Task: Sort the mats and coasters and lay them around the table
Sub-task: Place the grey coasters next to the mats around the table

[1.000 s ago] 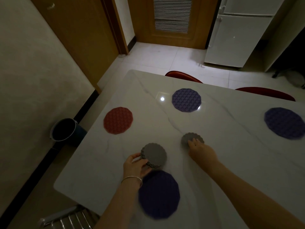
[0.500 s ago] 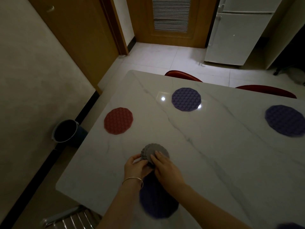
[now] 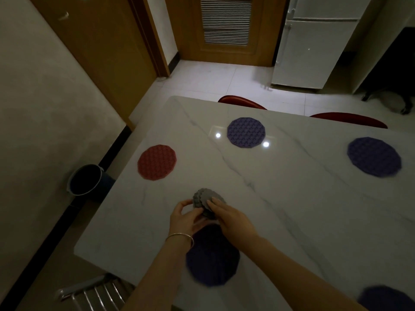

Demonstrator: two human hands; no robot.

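A stack of small grey scalloped coasters (image 3: pixel 203 197) is held above the white marble table (image 3: pixel 292 198) near its front left. My left hand (image 3: pixel 184 217) grips the stack from the left and below. My right hand (image 3: pixel 229 217) pinches the top coaster from the right. Round mats lie around the table: a red mat (image 3: pixel 156 162) at the left, a light purple mat (image 3: pixel 246 132) at the far side, a dark purple mat (image 3: pixel 374 157) at the right, another dark purple mat (image 3: pixel 212 259) under my wrists, and one (image 3: pixel 384 298) at the bottom right corner.
Two red chair backs (image 3: pixel 241 102) (image 3: pixel 348 119) stand behind the far edge. A dark bucket (image 3: pixel 86 179) sits on the floor at the left by the wall. A metal chair (image 3: pixel 94 292) is at the near left. A white fridge (image 3: pixel 314 41) stands at the back.
My right hand left the middle of the table with the single grey coaster that lay there and came back to the stack, where it now rests on top. The stack has tilted up slightly.
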